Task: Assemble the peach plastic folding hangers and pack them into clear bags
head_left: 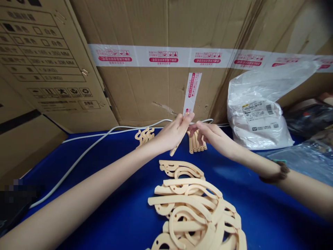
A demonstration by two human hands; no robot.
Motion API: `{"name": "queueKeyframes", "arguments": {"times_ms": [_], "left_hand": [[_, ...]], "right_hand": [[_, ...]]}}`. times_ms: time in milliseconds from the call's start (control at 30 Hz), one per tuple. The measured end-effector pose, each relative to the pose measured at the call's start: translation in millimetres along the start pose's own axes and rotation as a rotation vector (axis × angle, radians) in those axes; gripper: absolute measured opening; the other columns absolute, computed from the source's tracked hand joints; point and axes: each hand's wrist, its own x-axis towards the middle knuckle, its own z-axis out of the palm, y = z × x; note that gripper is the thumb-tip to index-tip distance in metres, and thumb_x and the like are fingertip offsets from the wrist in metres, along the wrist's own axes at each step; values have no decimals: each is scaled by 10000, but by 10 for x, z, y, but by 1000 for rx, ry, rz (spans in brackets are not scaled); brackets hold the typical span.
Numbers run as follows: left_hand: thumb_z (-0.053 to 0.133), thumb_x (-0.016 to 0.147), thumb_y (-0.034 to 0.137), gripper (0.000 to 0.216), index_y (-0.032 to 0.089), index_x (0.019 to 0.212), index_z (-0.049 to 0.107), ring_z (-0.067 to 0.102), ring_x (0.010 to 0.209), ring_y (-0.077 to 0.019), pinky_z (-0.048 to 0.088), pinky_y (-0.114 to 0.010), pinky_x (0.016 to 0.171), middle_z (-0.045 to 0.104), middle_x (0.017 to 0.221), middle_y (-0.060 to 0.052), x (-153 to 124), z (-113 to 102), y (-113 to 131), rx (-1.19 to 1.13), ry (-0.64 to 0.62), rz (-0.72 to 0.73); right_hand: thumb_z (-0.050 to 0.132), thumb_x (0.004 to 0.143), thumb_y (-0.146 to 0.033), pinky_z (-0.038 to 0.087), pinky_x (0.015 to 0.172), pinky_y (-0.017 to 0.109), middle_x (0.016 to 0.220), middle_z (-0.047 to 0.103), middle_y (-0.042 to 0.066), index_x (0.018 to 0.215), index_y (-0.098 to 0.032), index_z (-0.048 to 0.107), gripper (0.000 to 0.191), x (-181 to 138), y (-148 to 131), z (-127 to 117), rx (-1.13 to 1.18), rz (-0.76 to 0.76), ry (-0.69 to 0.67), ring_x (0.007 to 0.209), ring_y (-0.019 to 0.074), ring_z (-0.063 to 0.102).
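My left hand is closed around a beige plastic hanger arm, whose lower end sticks out below the palm. Close to its right, my right hand has bent, loosely parted fingers; their tips reach toward the held piece, and I cannot tell whether they touch it. Behind those fingers several straight hanger arms lie side by side on the blue surface. Left of my left wrist is a small group of beige hooks. Nearer to me spreads a pile of beige folding hangers, overlapping one another.
Cardboard boxes stand along the back and left. A white cable crosses the blue surface. At the right sit a white plastic bag with a label and some clear plastic wrapping. A dark object lies at lower left.
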Motion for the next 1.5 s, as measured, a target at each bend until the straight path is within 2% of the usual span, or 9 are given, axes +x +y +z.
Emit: {"name": "queueKeyframes", "arguments": {"times_ms": [200,400,567,700,800,1000,1133,1367,1500], "left_hand": [[357,994,331,294,197,748,447,409,502,-91,358,-210,518,405,595,50,19,-334,77,-116,99,-35],[492,922,306,272,175,688,537,359,508,-87,275,-216,514,385,568,57,-131,-658,91,23,-1,-12],[357,983,358,299,198,760,477,430,573,-127,294,-252,578,434,622,35,-267,-425,99,193,91,42],[283,1013,360,288,203,1037,523,480,598,-151,324,-263,611,464,649,30,-322,-252,-36,267,154,-31],[264,1025,346,364,186,925,574,550,670,-160,394,-262,636,551,699,1,-263,-231,-290,231,83,-141],[559,955,366,261,137,1056,629,647,826,-174,554,-346,733,657,1000,-57,-114,-227,-732,196,-122,-377],[624,879,403,269,141,816,618,624,741,-212,477,-317,660,641,721,-37,-127,-226,-670,190,-6,-396],[252,996,547,585,142,904,665,655,870,-187,487,-271,701,719,951,-99,-218,-258,-146,-285,-91,-315],[513,962,274,194,128,866,599,652,727,-124,521,-224,664,701,876,-80,-271,-336,23,-756,-111,-388]], "right_hand": [[597,873,-482,276,472,247,568,475,-51,797,-173,640,321,99,-242,-26,460,43,-3,491,87,383],[597,873,-488,328,530,285,697,613,11,914,-229,683,276,158,-156,-337,39,-85,115,596,150,488],[553,882,-373,300,577,319,697,586,71,798,-217,587,181,188,-150,-302,-300,-207,153,665,203,498],[470,917,-382,317,546,305,605,516,18,780,-212,549,232,199,-77,-245,-62,-120,43,553,161,452],[384,958,-392,289,472,274,571,452,-28,837,-204,566,289,186,-22,-301,244,-14,60,468,119,375],[408,943,-285,270,432,247,541,473,-34,855,-193,601,231,117,-65,-343,398,76,54,459,107,395],[444,919,-245,238,388,234,531,521,-27,849,-182,609,191,95,-120,-307,505,121,110,431,97,378],[481,882,-298,450,521,257,778,685,8,921,-256,450,65,141,-99,-299,628,53,455,568,129,582],[600,799,-271,490,658,325,947,703,55,827,-248,454,150,125,-63,-328,303,-77,503,760,181,643]]}}
